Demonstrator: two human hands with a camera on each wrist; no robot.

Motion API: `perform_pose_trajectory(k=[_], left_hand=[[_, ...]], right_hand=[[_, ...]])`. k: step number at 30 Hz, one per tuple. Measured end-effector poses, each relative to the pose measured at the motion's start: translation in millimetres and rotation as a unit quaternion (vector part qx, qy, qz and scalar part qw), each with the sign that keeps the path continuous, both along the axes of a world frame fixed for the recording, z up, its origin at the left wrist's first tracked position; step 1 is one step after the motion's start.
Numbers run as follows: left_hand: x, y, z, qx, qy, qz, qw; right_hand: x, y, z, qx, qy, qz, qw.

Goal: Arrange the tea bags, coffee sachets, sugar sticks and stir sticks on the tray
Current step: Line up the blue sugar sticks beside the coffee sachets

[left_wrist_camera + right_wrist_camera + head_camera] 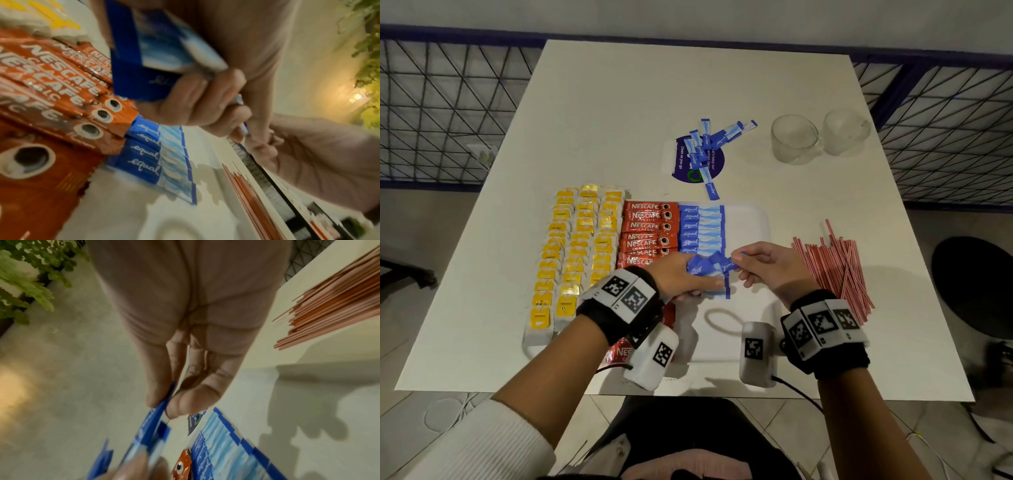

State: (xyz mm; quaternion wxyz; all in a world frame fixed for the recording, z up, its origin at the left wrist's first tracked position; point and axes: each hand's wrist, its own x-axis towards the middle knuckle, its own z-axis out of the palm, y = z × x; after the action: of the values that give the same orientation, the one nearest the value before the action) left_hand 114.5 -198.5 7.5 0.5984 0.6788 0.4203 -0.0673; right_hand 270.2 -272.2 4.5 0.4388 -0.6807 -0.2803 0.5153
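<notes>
A white tray (750, 226) holds a column of red coffee sachets (650, 226) and, beside it, a column of blue sugar sticks (700, 226). Yellow tea bags (575, 246) lie in rows left of the tray. My left hand (688, 274) grips a bundle of blue sugar sticks (148, 53) above the tray. My right hand (760, 263) pinches the end of one sugar stick (162, 404) from that bundle between thumb and finger. Red-and-white stir sticks (835, 267) lie in a pile right of the tray.
More loose sugar sticks (709, 144) lie on a purple sticker (681, 164) behind the tray. Two clear glass cups (796, 142) stand at the back right. A wire fence borders the table; a dark stool (976, 284) stands at the right.
</notes>
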Motion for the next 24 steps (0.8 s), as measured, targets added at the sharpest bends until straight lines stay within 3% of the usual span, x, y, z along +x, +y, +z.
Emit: perform_pose_trajectory(k=[3,9,19,24], left_hand=[[-14,5,3,-0.007,0.005,0.053,0.999],[-29,9,7,-0.004,0.000,0.118,0.993],[-34,8,-13,0.019,0.058,0.153,0.986],[-24,5,-7,0.014,0.035,0.163,0.986]], right_hand=[[6,-4,-2,-0.001,0.003,-0.024,1.000],[9,-9,-6,-0.024,-0.004,0.012,1.000],[13,-16,-10,-0.090,0.041,0.067,0.993],[7,-12,-6,-0.077,0.099,-0.012,0.992]])
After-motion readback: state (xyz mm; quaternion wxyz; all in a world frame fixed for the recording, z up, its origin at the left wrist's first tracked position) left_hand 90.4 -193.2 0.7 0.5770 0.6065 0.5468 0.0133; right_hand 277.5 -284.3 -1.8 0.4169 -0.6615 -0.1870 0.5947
